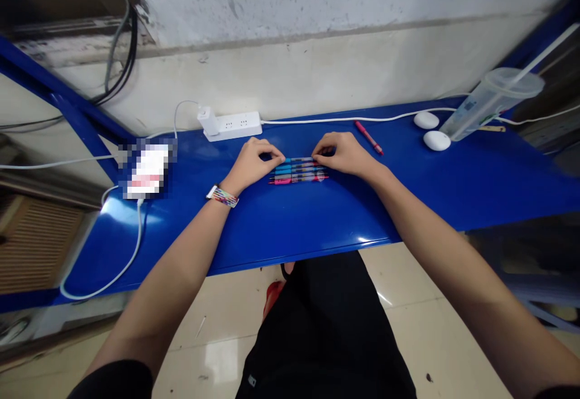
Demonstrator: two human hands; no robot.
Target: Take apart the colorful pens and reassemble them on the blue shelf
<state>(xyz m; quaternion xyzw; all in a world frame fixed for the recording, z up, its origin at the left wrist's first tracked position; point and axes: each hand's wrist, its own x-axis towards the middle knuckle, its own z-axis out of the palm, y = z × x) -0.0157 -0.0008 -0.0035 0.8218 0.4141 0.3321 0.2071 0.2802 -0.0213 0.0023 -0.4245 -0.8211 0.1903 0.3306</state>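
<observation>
Several pens lie side by side in a neat stack on the blue shelf top (290,217), parallel to the wall. The farthest is a blue pen (299,160); the nearest is a pink-red pen (290,180), its tip pointing right. My left hand (256,160) pinches the blue pen's left end between thumb and fingers. At its right end, my right hand (339,151) closes thumb and fingertips on the same pen. Part of each end is hidden by my fingers. A separate red pen (369,138) rests at a slant beyond my right hand.
Along the wall sits a white power strip (238,125) with a charger (207,120) and a white cable (335,121). To the left lies a blurred-out device (147,172) on a cable. Two white rounded objects (437,140) and a tilted clear cup (484,103) with a straw stand right.
</observation>
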